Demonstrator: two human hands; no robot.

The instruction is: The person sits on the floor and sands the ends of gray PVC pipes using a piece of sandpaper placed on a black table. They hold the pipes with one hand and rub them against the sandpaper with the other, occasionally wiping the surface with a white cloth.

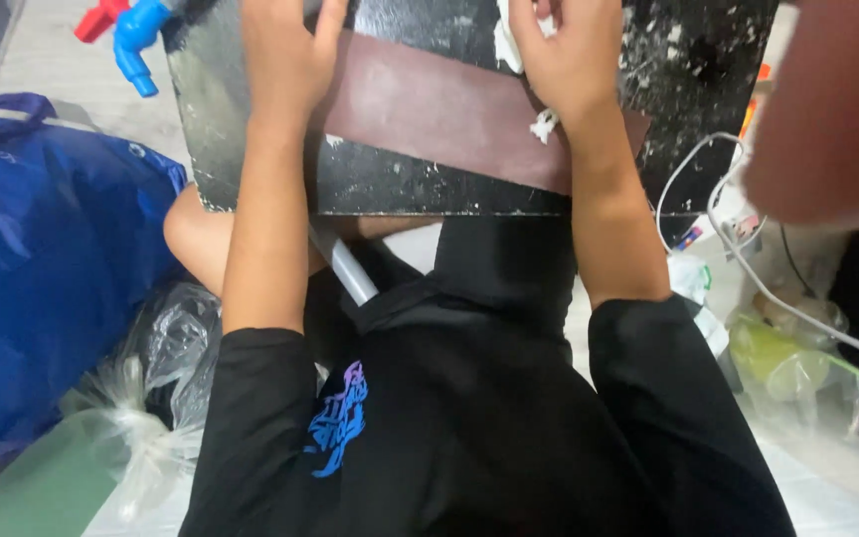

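Pressing brown strip, right hand clutching white wad

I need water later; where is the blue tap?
In the head view, the blue tap lies at top left, beside a red tap, left of the black board.

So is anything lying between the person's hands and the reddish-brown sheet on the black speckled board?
Nothing visible. The left hand rests flat at the reddish-brown sheet's left end. The right hand presses on its right part, with a crumpled white wad under the fingers. The black speckled board lies beneath.
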